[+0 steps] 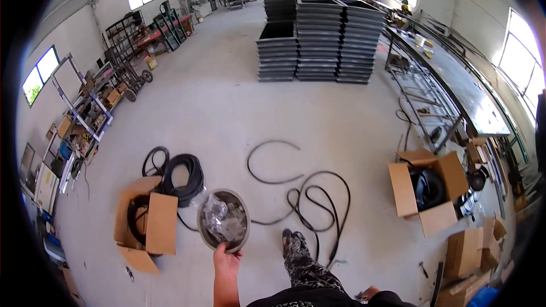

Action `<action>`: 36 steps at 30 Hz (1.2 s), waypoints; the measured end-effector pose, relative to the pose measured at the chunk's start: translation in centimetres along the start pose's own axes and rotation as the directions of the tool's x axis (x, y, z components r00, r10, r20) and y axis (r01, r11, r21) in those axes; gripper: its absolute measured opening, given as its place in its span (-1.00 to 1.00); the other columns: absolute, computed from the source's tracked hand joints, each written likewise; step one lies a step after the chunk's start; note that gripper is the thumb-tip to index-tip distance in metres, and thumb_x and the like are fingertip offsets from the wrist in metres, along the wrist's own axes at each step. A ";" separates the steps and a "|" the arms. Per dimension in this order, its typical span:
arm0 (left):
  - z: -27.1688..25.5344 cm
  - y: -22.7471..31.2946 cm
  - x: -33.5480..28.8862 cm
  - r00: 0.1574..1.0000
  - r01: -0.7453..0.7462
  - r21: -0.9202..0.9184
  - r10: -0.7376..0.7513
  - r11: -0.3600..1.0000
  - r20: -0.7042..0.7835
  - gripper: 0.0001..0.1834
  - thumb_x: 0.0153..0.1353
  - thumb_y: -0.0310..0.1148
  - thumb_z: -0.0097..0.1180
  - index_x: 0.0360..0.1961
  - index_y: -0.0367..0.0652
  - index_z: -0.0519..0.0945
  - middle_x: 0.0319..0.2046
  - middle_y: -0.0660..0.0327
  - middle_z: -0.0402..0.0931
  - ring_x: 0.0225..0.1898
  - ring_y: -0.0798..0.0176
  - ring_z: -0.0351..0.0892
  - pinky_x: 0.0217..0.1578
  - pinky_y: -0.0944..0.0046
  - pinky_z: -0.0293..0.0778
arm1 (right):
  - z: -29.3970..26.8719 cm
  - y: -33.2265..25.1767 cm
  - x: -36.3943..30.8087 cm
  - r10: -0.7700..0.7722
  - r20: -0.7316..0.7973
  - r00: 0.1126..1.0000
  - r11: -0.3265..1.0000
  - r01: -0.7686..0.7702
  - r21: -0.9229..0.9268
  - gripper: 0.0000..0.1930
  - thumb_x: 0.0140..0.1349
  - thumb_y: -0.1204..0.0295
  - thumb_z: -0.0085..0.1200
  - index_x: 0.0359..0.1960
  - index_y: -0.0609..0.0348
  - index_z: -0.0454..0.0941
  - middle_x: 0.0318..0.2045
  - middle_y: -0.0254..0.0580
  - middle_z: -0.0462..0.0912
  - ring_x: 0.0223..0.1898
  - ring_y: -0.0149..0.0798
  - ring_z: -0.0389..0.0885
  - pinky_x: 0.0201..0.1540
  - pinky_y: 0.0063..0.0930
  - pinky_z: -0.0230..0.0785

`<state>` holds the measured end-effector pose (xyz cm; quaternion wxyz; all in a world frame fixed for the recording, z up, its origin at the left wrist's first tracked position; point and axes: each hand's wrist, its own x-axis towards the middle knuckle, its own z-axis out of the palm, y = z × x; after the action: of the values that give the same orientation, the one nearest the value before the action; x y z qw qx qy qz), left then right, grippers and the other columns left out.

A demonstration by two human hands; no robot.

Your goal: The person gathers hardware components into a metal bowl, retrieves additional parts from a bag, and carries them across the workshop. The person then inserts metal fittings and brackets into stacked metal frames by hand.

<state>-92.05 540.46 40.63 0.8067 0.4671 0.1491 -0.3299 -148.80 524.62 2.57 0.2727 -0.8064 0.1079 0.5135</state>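
Observation:
My left hand (228, 257) grips the near rim of a round metal basin (247, 233), thumb over the edge. Clear plastic bags (219, 214) with small contents I cannot make out lie inside the basin. It is held above the floor, just right of an open cardboard box (162, 224) and a coil of black rubber strip (185, 179). Of my right hand (372, 292), only a small patch of skin shows low at my side; its fingers are hidden.
Loose black strip (327, 230) winds across the floor before my foot. Another open box (405, 190) with a black coil stands at right, a hammer (424, 270) near it. Stacked dark frames (315, 40) rise ahead. A long metal table (455, 88) lines the right.

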 end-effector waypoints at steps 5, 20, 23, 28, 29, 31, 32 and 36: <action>3.1 5.1 10.2 0.981 0.188 -0.019 -0.189 0.982 -0.042 -0.78 0.06 -0.32 -0.09 -0.31 -0.21 0.45 -0.48 0.16 0.49 -0.48 0.20 0.43 -0.50 0.29 0.34 | -24.4 1.7 9.4 0.386 -0.034 0.922 0.837 -0.335 0.433 -0.65 -0.04 0.00 0.03 -0.45 -0.01 0.59 -0.48 -0.28 0.59 -0.47 -0.32 0.50 -0.35 -0.44 0.35; 8.2 19.8 47.7 0.953 -0.036 -0.305 -0.059 0.952 -0.297 -0.76 0.05 -0.29 -0.14 -0.30 -0.17 0.46 -0.46 0.19 0.52 -0.57 0.32 0.44 -0.63 0.40 0.33 | -96.3 -4.4 26.3 0.296 -0.634 0.715 0.955 -0.207 0.212 -0.46 -0.20 -0.15 0.05 -0.43 0.09 0.63 -0.36 -0.02 0.61 -0.24 -0.14 0.58 -0.18 -0.34 0.42; 17.7 24.5 53.6 0.982 -0.022 -0.211 -0.018 0.977 -0.186 -0.82 0.07 -0.34 -0.11 -0.36 -0.20 0.46 -0.52 0.23 0.46 -0.54 0.30 0.43 -0.60 0.36 0.33 | -91.7 1.5 28.8 0.430 -0.402 0.808 0.901 -0.410 0.141 -0.42 -0.20 -0.14 0.07 -0.30 0.09 0.60 -0.27 -0.08 0.60 -0.19 -0.12 0.56 -0.10 -0.32 0.39; 28.1 31.9 65.9 0.999 0.047 0.026 -0.047 0.999 -0.016 -0.85 0.08 -0.40 -0.07 -0.36 -0.22 0.48 -0.47 0.21 0.50 -0.52 0.29 0.45 -0.53 0.32 0.36 | -86.4 4.8 27.3 0.575 0.264 0.775 0.529 -0.598 0.602 -0.41 -0.22 -0.03 0.22 -0.31 0.27 0.55 -0.38 -0.04 0.59 -0.30 -0.26 0.58 -0.18 -0.36 0.38; 31.0 33.2 68.3 0.997 0.058 0.031 -0.057 0.998 -0.057 -0.84 0.08 -0.40 -0.08 -0.35 -0.24 0.48 -0.48 0.18 0.50 -0.52 0.26 0.45 -0.53 0.30 0.35 | -85.5 5.9 27.5 0.545 0.295 0.785 0.510 -0.590 0.626 -0.52 -0.16 0.00 0.18 -0.42 0.20 0.50 -0.46 -0.10 0.53 -0.40 -0.28 0.51 -0.26 -0.36 0.37; 35.4 35.1 74.2 0.995 0.095 0.070 -0.094 0.993 -0.023 -0.82 0.09 -0.37 -0.08 -0.34 -0.24 0.46 -0.46 0.17 0.49 -0.49 0.25 0.44 -0.52 0.29 0.35 | -84.0 8.2 28.8 0.383 0.216 0.898 0.688 -0.433 0.582 -0.66 -0.04 0.08 0.10 -0.65 0.08 0.41 -0.64 -0.22 0.43 -0.60 -0.31 0.37 -0.41 -0.35 0.34; 36.4 35.1 76.0 0.992 0.123 0.103 -0.124 0.987 0.001 -0.81 0.10 -0.35 -0.09 -0.33 -0.25 0.45 -0.44 0.16 0.49 -0.45 0.24 0.44 -0.51 0.28 0.35 | -83.4 7.6 28.8 0.303 0.194 0.933 0.739 -0.359 0.570 -0.65 0.02 0.12 0.05 -0.77 0.02 0.36 -0.73 -0.28 0.37 -0.70 -0.32 0.30 -0.48 -0.35 0.32; 39.2 34.4 86.5 0.979 0.203 -0.003 -0.203 0.979 -0.010 -0.81 0.08 -0.38 -0.10 -0.32 -0.27 0.44 -0.44 0.14 0.49 -0.44 0.21 0.44 -0.51 0.27 0.35 | -96.6 8.2 32.5 0.090 -0.013 0.996 0.903 -0.076 0.423 -0.60 -0.08 0.00 0.11 -0.50 0.11 0.45 -0.51 -0.16 0.48 -0.43 -0.29 0.42 -0.28 -0.36 0.33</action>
<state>-7.75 484.94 36.07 0.7685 0.4504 0.2006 -0.4080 -63.60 468.11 2.31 0.4168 -0.7311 0.2549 0.4762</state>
